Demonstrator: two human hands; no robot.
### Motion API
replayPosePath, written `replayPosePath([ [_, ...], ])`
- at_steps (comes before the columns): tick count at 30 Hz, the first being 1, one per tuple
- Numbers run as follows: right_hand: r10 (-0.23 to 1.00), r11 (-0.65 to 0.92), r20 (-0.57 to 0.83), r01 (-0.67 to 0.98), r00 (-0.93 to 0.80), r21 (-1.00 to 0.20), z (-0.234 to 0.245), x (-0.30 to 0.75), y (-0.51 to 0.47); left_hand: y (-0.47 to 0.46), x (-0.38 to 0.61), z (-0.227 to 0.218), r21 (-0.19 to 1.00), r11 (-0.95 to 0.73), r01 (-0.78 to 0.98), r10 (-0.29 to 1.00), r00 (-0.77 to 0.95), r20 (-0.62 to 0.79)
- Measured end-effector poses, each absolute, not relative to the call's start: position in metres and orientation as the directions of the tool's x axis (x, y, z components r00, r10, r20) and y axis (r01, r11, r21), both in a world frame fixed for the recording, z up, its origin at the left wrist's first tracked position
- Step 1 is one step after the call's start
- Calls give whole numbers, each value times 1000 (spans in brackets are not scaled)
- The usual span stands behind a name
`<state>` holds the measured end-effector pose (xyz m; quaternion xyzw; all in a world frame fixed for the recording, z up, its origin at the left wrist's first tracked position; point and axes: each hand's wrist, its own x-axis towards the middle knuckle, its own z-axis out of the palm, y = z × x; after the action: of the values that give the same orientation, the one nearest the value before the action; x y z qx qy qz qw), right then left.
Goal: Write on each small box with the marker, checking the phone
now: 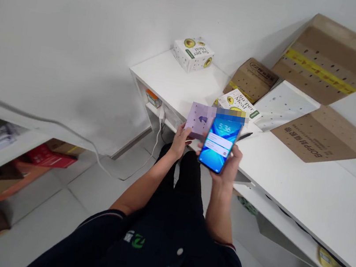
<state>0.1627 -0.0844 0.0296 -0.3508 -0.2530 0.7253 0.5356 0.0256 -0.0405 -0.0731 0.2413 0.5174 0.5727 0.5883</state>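
Note:
My right hand point(231, 164) is wrapped round a smartphone point(219, 143) whose lit blue screen shows a clock and a notification. It hovers in front of the white desk point(292, 177). My left hand point(181, 139) grips the lower edge of a small pale purple box point(198, 119), held just left of the phone at the desk's edge. Both forearms reach out over my dark trousers.
On the desk lie two white avocado-print boxes point(193, 53) point(238, 103), a white perforated box point(282, 105) and three brown cartons point(333, 62). A white cable point(115, 173) runs down to the tiled floor. Shelves with red and brown boxes point(44, 156) stand at the left.

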Motion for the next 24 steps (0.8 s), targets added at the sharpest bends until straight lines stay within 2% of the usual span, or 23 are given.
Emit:
replayPosePath([
  [3, 967, -116, -201, -430, 157, -895, 21, 212, -86, -40, 25, -73, 852, 213, -478, 924, -185, -334],
  [4, 941, -79, -180, -330, 287, -941, 16, 230, -87, -40, 25, -72, 846, 216, -487, 922, -184, -341],
  [6, 854, -122, -123, -35, 505, -992, 8, 266, -90, -40, 24, -68, 839, 218, -499, 919, -184, -349],
  [7, 815, -180, -49, 172, 577, -969, 4, 282, -92, -39, 24, -66, 833, 216, -509, 918, -185, -351],
  [8, 784, -268, 22, 370, 620, -890, 0, 297, -93, -39, 24, -63, 827, 214, -520, 917, -185, -353],
  [9, 762, -354, 88, 527, 642, -773, -3, 310, -95, -39, 24, -60, 821, 213, -530, 916, -184, -356],
  [11, 747, -495, 165, 705, 644, -507, -9, 330, -98, -38, 24, -54, 812, 209, -545, 913, -187, -361],
  [13, 744, -578, 177, 753, 644, -315, -15, 343, -100, -37, 20, -50, 808, 201, -553, 907, -206, -366],
  [15, 742, -616, 165, 758, 650, -216, -21, 353, -102, -38, 11, -48, 799, 186, -572, 896, -236, -377],
  [20, 716, -663, 135, 727, 685, -176, -32, 366, -102, -32, -32, -45, 785, 82, -614, 839, -383, -387],
  [22, 712, -668, 133, 723, 690, -179, -35, 365, -98, -20, -52, -41, 835, 9, -551, 790, -508, -343],
  [24, 751, -606, 170, 769, 638, -203, -39, 360, -91, -1, -70, -36, 903, -52, -426, 723, -640, -260],
])
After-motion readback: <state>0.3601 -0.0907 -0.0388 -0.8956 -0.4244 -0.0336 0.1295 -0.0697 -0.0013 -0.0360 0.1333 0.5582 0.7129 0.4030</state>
